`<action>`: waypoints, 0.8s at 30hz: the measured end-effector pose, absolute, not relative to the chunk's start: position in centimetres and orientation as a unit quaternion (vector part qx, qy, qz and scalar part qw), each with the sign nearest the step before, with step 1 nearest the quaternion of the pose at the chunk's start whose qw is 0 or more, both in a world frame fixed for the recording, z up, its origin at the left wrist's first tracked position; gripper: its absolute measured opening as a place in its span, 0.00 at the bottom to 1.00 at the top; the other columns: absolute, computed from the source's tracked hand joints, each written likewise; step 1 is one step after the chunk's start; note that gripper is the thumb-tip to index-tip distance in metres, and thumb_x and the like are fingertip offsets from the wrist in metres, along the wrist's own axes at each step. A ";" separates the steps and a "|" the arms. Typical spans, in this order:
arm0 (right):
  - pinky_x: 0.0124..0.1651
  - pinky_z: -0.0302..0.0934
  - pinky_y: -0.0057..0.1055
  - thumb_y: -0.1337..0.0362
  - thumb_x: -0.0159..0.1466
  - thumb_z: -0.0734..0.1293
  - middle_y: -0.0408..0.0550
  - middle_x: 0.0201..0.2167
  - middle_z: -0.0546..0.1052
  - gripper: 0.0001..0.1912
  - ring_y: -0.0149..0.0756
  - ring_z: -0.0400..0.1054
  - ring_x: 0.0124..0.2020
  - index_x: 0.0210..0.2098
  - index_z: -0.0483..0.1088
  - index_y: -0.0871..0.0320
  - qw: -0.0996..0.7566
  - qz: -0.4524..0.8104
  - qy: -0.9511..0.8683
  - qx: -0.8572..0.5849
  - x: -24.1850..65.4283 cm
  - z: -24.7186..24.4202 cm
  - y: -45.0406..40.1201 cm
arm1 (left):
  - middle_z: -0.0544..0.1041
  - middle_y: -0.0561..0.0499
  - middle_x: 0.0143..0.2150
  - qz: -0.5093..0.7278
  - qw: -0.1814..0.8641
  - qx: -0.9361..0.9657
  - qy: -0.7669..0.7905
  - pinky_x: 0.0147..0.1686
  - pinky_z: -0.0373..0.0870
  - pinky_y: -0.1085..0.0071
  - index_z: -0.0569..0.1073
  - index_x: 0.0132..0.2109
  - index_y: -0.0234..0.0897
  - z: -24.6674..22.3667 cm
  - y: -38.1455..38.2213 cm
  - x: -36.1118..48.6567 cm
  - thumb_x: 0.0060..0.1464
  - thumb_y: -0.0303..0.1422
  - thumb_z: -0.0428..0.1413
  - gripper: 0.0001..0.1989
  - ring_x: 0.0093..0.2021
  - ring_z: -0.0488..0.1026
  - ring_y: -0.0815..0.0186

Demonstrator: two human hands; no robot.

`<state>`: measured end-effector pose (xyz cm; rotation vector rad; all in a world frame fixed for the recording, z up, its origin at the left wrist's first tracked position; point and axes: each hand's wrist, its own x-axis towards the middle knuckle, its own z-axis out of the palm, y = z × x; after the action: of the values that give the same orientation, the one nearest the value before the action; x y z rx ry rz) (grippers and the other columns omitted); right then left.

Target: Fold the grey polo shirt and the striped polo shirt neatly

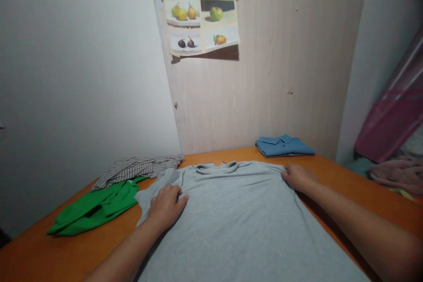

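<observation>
A light grey T-shirt lies spread on the table, its collar toward the wall and its lower part running out of view toward me. My right hand pinches the shirt at its right shoulder edge, where the right sleeve does not show. On the left side, my left hand rests on the shirt beside the left sleeve. Its fingers are curled with the thumb close to the index finger, closed on the fabric; the fingertips are partly hidden.
The orange-brown table meets a wood-grain panel at the back. On the left lie a crumpled green garment and a striped garment. A folded blue collared shirt sits at the back right. Pink cloth lies farther right.
</observation>
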<state>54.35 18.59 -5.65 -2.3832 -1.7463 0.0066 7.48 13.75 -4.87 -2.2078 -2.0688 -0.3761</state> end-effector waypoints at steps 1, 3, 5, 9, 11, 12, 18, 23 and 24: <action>0.45 0.63 0.43 0.54 0.66 0.61 0.63 0.49 0.77 0.19 0.55 0.72 0.50 0.46 0.74 0.59 0.094 0.000 -0.586 -0.805 54.6 -5.5 18.5 | 0.76 0.43 0.47 -0.123 0.041 -0.719 -0.682 0.42 0.64 0.62 0.73 0.42 0.40 -4.6 14.0 7.6 0.61 0.47 0.49 0.17 0.50 0.72 0.52; 0.46 0.63 0.45 0.48 0.65 0.61 0.63 0.50 0.76 0.23 0.57 0.71 0.51 0.49 0.74 0.58 0.106 -0.016 -0.572 -0.813 54.5 -4.8 18.6 | 0.78 0.43 0.44 -0.124 0.023 -0.709 -0.694 0.39 0.63 0.65 0.73 0.38 0.39 -3.8 14.7 7.7 0.60 0.49 0.49 0.19 0.46 0.73 0.54; 0.47 0.62 0.45 0.45 0.65 0.61 0.64 0.52 0.75 0.27 0.57 0.71 0.52 0.52 0.73 0.58 0.139 -0.042 -0.561 -0.815 53.6 -3.6 18.9 | 0.79 0.45 0.39 -0.136 0.004 -0.697 -0.704 0.35 0.61 0.67 0.72 0.36 0.39 -2.8 15.8 8.0 0.60 0.49 0.49 0.19 0.40 0.74 0.57; 0.44 0.61 0.38 0.48 0.67 0.59 0.60 0.51 0.76 0.24 0.50 0.72 0.49 0.51 0.74 0.56 0.236 -0.048 -0.578 -0.780 50.1 -1.0 20.8 | 0.78 0.49 0.33 -0.216 0.002 -0.680 -0.701 0.31 0.58 0.69 0.70 0.33 0.40 -1.6 19.3 9.4 0.61 0.44 0.49 0.15 0.34 0.73 0.61; 0.43 0.59 0.34 0.52 0.67 0.60 0.58 0.48 0.78 0.20 0.46 0.72 0.47 0.47 0.76 0.57 0.278 0.003 -0.601 -0.750 47.7 -0.2 22.3 | 0.78 0.50 0.33 -0.265 -0.002 -0.670 -0.694 0.31 0.59 0.69 0.70 0.33 0.40 -1.5 21.2 10.5 0.60 0.39 0.50 0.11 0.34 0.73 0.62; 0.42 0.59 0.32 0.54 0.66 0.60 0.57 0.46 0.79 0.19 0.44 0.72 0.46 0.45 0.76 0.58 0.299 0.037 -0.610 -0.733 46.5 0.1 23.1 | 0.78 0.49 0.34 -0.283 -0.005 -0.666 -0.691 0.33 0.61 0.69 0.70 0.34 0.39 -1.7 22.1 11.1 0.59 0.36 0.50 0.09 0.35 0.74 0.62; 0.35 0.56 0.27 0.56 0.64 0.63 0.50 0.34 0.81 0.15 0.36 0.72 0.36 0.36 0.77 0.58 0.295 0.091 -0.639 -0.704 40.8 -0.7 26.5 | 0.79 0.41 0.46 -0.310 0.012 -0.648 -0.696 0.46 0.66 0.65 0.75 0.43 0.37 -3.6 25.5 13.8 0.57 0.30 0.51 0.10 0.49 0.74 0.56; 0.39 0.59 0.32 0.45 0.57 0.69 0.56 0.44 0.81 0.26 0.46 0.73 0.44 0.45 0.76 0.58 0.245 0.109 -0.663 -0.699 39.7 -3.2 27.0 | 0.76 0.38 0.54 -0.303 0.003 -0.655 -0.693 0.53 0.65 0.65 0.73 0.55 0.33 -5.8 26.3 13.8 0.57 0.34 0.53 0.19 0.55 0.72 0.55; 0.39 0.59 0.32 0.46 0.57 0.70 0.57 0.46 0.80 0.25 0.47 0.73 0.45 0.46 0.76 0.58 0.237 0.115 -0.676 -0.688 39.8 -3.9 27.1 | 0.76 0.38 0.55 -0.297 -0.003 -0.660 -0.690 0.54 0.64 0.65 0.72 0.56 0.33 -6.2 26.3 13.8 0.57 0.34 0.53 0.21 0.56 0.72 0.56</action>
<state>39.75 27.13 -3.85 -1.8860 -1.8525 0.3161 13.76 26.32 -6.16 -2.0764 -2.1725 -0.9342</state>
